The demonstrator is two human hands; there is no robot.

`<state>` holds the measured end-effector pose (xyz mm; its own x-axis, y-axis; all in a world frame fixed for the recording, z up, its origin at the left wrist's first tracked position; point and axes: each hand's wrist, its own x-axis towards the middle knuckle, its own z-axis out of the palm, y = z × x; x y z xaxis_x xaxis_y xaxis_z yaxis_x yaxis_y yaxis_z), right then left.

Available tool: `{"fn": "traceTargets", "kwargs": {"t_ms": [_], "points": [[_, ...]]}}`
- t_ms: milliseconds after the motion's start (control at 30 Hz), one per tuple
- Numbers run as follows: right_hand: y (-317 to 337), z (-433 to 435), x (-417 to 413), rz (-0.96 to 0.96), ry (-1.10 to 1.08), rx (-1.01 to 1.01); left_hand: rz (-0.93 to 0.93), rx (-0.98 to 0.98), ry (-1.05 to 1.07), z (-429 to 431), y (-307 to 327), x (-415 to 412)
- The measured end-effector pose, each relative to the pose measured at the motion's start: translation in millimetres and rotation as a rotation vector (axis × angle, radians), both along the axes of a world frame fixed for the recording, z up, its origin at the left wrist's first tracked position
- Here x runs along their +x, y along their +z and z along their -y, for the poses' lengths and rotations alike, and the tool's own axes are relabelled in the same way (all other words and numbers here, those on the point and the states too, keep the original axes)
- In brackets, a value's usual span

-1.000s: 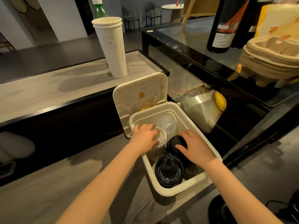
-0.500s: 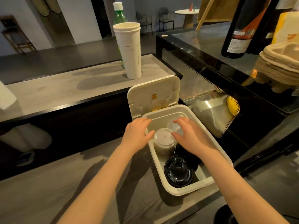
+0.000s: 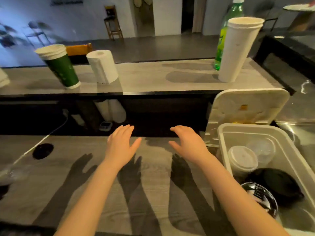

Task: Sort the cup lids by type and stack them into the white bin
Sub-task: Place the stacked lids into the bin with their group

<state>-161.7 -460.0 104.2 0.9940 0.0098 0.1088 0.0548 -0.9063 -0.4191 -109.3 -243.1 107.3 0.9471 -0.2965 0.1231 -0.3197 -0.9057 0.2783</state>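
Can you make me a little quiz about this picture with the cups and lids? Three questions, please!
1. True or false: the left hand is holding a lid.
2. Which lids sit nearest the person in the white bin? A) black B) red C) blue
3. Fill in: the paper towel roll stands beside the ___ cups.
Key: 1 false, it is empty. 2 A, the black lids. 3 green, the green cups.

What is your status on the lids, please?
Left hand, right hand open, empty, above counter. White lids, clear lids, black lids in white bin. Path clear.
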Motion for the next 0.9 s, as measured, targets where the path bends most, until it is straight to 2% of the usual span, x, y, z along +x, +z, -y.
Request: {"fn": "traceTargets", "kwargs": {"t_ms": [300,700,833,900], "points": [[-16.8,-146.4,67.9,-0.090,0.246,-0.051,-0.131,0.034,0.258,-152.8,-24.4,16.4],[-45.3,-348.7,145.0,-0.191,0.376,-0.068,-0.206,0.057,0.373,-353.9,-63.4,84.0],[-56.3,-399.4,161.2,-0.253,0.405,-0.087,-0.238,0.022,0.609,-413.4,-82.9,97.1],[-60.2,-419.7,167.5,-0.273,0.404,-0.085,-0.320,-0.006,0.725,-438.4,-94.1,103.9]]}}
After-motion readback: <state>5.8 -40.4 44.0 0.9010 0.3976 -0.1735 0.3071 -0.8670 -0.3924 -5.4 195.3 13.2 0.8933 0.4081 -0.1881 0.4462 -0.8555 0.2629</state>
